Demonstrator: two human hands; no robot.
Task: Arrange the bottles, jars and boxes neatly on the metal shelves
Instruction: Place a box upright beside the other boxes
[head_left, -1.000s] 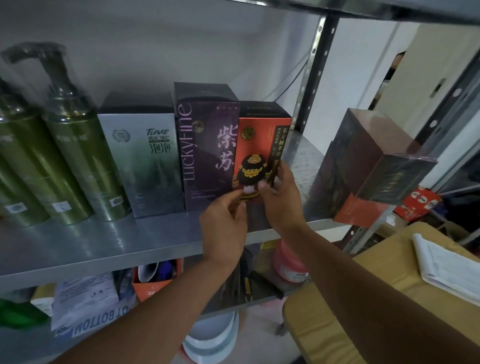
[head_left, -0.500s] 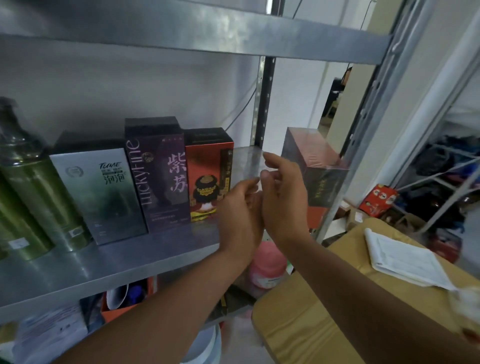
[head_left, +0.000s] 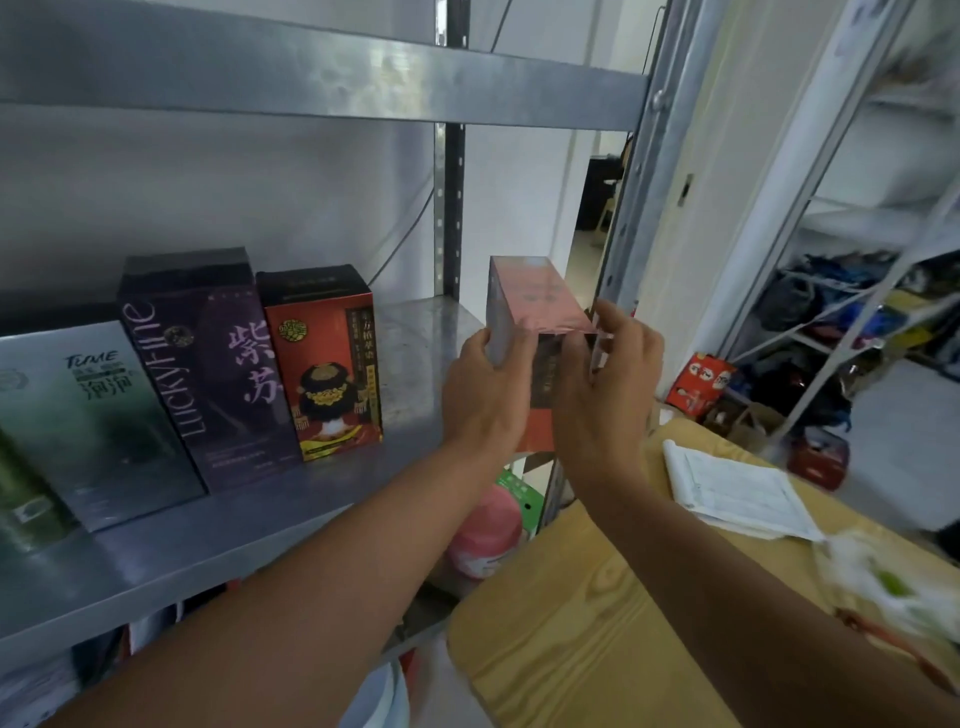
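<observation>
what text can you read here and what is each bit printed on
"TUME" and "泡泡": grey-green box
"LuckyFine" and "紫苏": purple box
Red box: gold print too small to read
Film-wrapped box: print blurred
Paper sheets: too small to read

Boxes being ranged along the shelf (head_left: 410, 358).
The TUME box (head_left: 93, 415), LuckyFine box (head_left: 208, 374) and third box (head_left: 327, 364) are being borne side by side at left; the wrapped box (head_left: 530, 296) is being held between left hand (head_left: 483, 384) and right hand (head_left: 608, 384) at the shelf's right end.
</observation>
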